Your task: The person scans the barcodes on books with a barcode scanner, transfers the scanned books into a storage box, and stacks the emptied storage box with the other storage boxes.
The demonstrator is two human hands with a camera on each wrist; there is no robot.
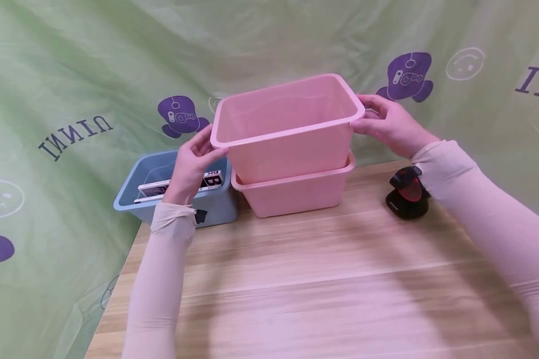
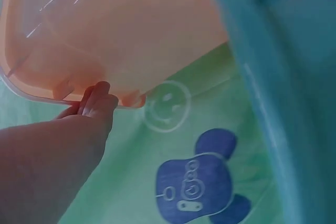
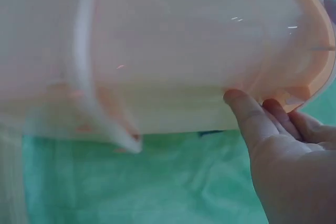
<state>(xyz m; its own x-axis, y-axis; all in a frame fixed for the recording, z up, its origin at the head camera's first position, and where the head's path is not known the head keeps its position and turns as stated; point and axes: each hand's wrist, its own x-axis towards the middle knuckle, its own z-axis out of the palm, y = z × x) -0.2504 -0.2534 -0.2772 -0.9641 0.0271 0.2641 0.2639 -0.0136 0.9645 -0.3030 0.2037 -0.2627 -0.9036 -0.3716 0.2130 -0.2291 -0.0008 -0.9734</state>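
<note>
Both hands hold the upper pink plastic bin [image 1: 292, 155] by the two ends of its rim. Its bottom sits within the mouth of a second pink bin [image 1: 298, 197], which stands on the table. My left hand [image 1: 187, 167] grips the left end, thumb over the front corner. At the other end, my right hand [image 1: 395, 127] has its thumb along the front and fingers behind. Fingers [image 2: 97, 98] show tucked beneath the rim in the left wrist view. In the right wrist view, fingers [image 3: 244, 108] lie against the bin's outer wall.
Left of the pink bins, a blue bin [image 1: 217, 209] holds several flat book-like items [image 1: 213, 180]. A black and red device on a round base [image 1: 409, 193] stands near the right forearm. A green printed cloth [image 1: 269, 40] hangs behind the wooden table [image 1: 269, 279].
</note>
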